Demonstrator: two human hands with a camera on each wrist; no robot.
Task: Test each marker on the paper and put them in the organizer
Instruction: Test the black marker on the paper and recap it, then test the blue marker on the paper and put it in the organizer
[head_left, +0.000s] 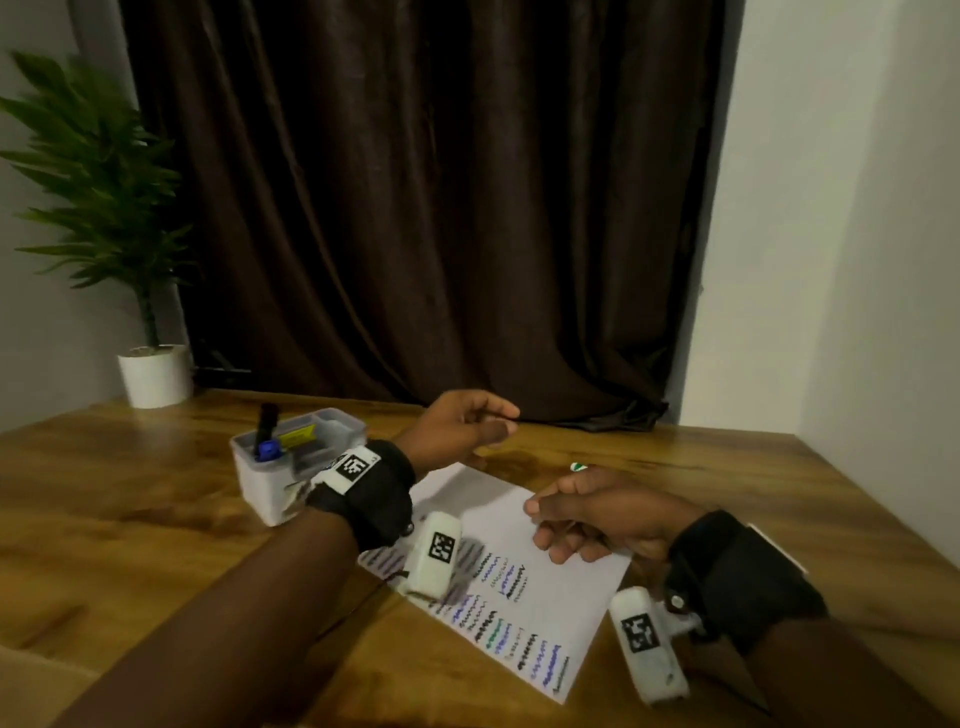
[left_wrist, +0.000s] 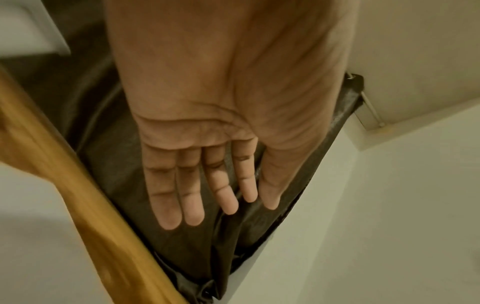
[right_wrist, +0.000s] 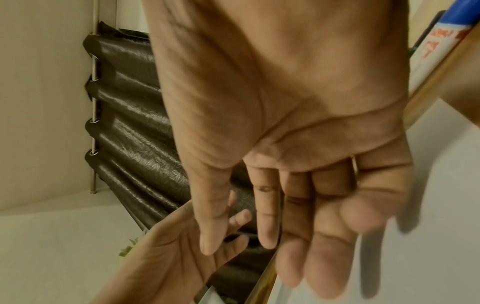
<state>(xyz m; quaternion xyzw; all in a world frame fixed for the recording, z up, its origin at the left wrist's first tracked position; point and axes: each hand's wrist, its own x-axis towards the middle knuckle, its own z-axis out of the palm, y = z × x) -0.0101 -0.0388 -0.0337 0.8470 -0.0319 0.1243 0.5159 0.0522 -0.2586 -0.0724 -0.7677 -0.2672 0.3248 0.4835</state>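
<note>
White plastic with a green tip, that's the marker (head_left: 578, 467) that's lying on the wooden desk (head_left: 156, 519) just past the far edge of the white sheet of paper (head_left: 566, 597), peeking out from behind the right hand (head_left: 597, 512). That hand is hovering over the paper with fingers loosely bent and nothing in it, and the left hand (head_left: 462, 426) is floating open and empty a bit further back, near the clear plastic organizer box (head_left: 260, 483), which is already holding a black marker (head_left: 267, 423) and a blue-capped marker (head_left: 268, 450) standing upright. I'm guessing the green one is going to feel light and stiff, with a smooth barrel that could roll or slip, so I'd be pinching it mid-barrel with thumb and two fingers, then pulling the cap with the other hand. The paper is thin and floppy, so it's probably needing a flat palm to stop it sliding while scribbling next to the rows of squiggles (head_left: 498, 623).
</note>
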